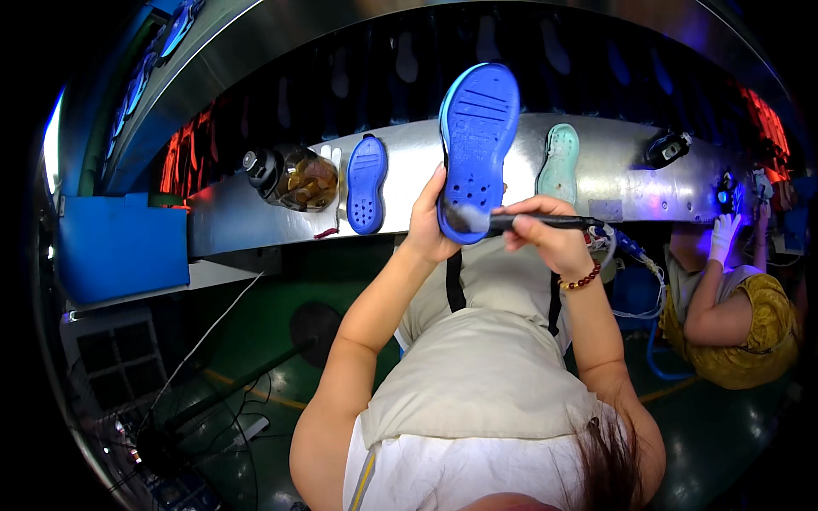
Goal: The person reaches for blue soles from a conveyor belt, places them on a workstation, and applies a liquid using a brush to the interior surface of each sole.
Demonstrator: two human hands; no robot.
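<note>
My left hand (429,223) is closed around the near, lower end of a blue shoe sole (480,128), held upright above the workbench edge. Grooves cross its upper part, and small holes dot the lower part. In my right hand (550,240), fingers pinch the black handle of a brush (552,221). Its pale, blurred head lies against the sole's lower end, just below the holes. To the left, another blue sole (366,186) lies on the metal bench. A pale green sole (559,162) lies to the right of the held one.
The metal bench (409,170) curves across in front of me. A jar with a dark lid and brown contents (307,180) lies at its left. A black object (667,150) sits farther right. A co-worker's white-gloved hand (723,238) is at the far right. A blue box (123,247) stands left.
</note>
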